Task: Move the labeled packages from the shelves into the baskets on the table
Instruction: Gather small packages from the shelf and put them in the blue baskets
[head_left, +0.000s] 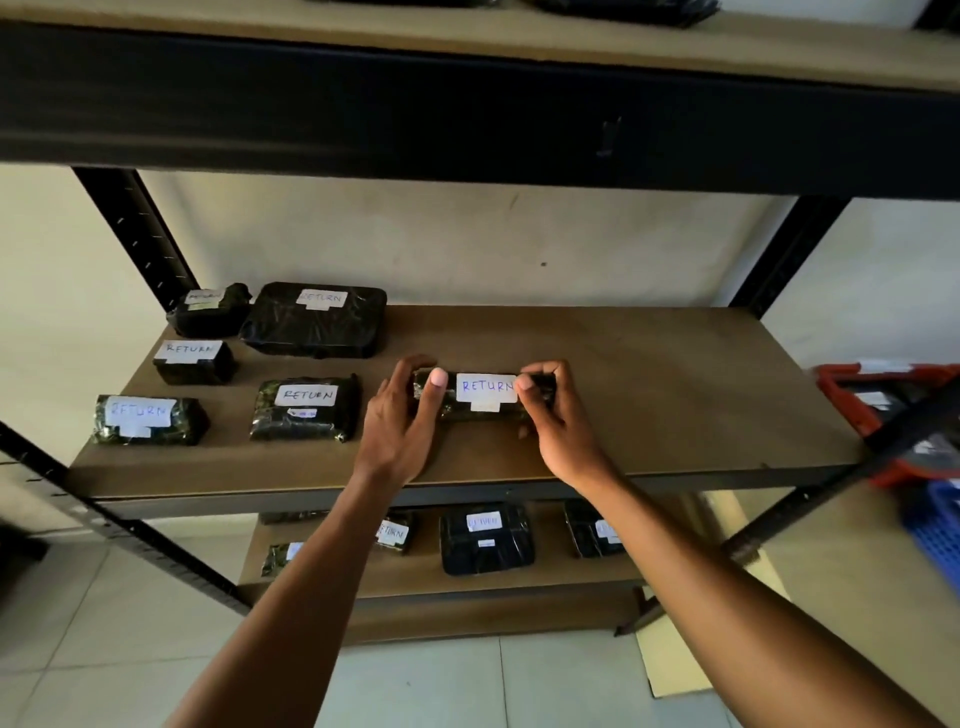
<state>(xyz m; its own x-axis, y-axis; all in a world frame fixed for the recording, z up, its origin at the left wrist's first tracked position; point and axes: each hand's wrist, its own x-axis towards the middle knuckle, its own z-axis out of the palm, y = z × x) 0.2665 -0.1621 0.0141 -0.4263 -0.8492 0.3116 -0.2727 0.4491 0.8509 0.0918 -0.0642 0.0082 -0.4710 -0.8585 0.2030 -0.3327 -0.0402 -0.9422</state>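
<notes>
Black wrap, white RETURN label: package (485, 395) on the brown middle shelf (675, 395), near its front edge. Clamped at both ends, left hand (402, 421) curled round the left end with the thumb on top, right hand (553, 421) pinching the right end. Five more RETURN packages (306, 410) further left on the same board, others (485, 538) one shelf below. Orange basket (852, 400) and blue basket (935, 530) at far right.

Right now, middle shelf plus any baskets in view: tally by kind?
Package in the grip of left hand and right hand: 1
Loose packages: 5
Red basket: 1
Blue basket: 1
Total: 8
</notes>
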